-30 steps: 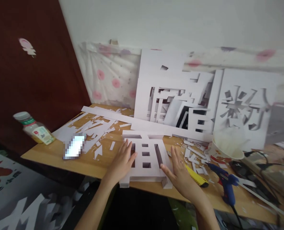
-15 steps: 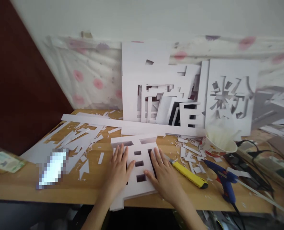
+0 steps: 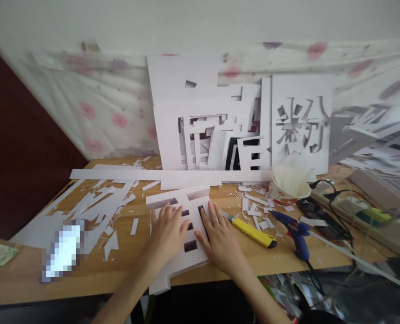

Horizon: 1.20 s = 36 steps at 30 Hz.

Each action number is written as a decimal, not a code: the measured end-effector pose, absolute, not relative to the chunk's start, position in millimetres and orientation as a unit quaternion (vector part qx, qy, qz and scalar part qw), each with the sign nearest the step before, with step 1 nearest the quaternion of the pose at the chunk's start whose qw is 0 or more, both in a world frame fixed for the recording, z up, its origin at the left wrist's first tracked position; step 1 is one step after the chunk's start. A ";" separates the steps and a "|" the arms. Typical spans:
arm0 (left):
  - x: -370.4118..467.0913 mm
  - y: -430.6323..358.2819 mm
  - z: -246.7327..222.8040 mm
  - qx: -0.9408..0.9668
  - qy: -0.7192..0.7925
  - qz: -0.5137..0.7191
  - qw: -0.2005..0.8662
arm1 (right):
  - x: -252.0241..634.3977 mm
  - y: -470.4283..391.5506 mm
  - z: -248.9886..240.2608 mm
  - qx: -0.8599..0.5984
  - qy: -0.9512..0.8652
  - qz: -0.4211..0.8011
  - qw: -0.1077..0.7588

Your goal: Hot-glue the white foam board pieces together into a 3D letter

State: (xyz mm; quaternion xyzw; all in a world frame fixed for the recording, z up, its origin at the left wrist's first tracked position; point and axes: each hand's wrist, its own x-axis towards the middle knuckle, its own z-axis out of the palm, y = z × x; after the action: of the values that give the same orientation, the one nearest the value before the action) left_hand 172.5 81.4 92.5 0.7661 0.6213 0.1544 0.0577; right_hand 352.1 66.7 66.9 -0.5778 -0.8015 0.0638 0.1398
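A white foam-board cutout [image 3: 193,258] with several rectangular openings lies at the table's front edge, its lower left corner jutting past it. On its left side rests my left hand [image 3: 168,229], fingers apart and slightly bent, thumb beside the middle openings. My right hand [image 3: 219,234] lies flat along the right side, fingers spread and a ring on one of them. Neither hand grips anything. Just right of my right hand is a yellow utility knife [image 3: 253,231] with its blade end toward the cutout. A blue glue gun [image 3: 296,231] lies farther right.
Cut-out white boards [image 3: 301,121] lean against the wall behind a long white strip [image 3: 125,174]. White scraps [image 3: 253,209] litter the wooden table [image 3: 119,274]. A paper cup [image 3: 289,194] holding pale sticks and a power strip [image 3: 361,211] with cables stand right. A pixelated bright object [image 3: 65,252] lies left.
The view has turned slightly right, so things sit farther left. My left hand's fingers have bent and drawn back a little on the cutout; my right hand stays flat on it.
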 end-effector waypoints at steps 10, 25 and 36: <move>257.6 41.9 62.3 0.813 0.518 0.256 0.072 | 347.1 74.5 40.4 -0.597 -0.785 0.006 0.164; 244.7 36.7 66.6 0.782 0.560 0.271 0.031 | 350.2 69.9 65.8 -0.586 -0.799 0.079 0.111; 129.3 79.0 54.6 0.686 0.708 0.167 0.015 | 352.3 64.6 76.7 -0.589 -0.787 0.125 0.137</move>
State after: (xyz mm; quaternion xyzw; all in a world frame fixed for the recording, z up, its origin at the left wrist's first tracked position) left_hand 129.3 79.0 54.6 0.6861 0.7078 0.1673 0.0151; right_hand 352.3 64.6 76.7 -0.5890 -0.7865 0.1253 0.1368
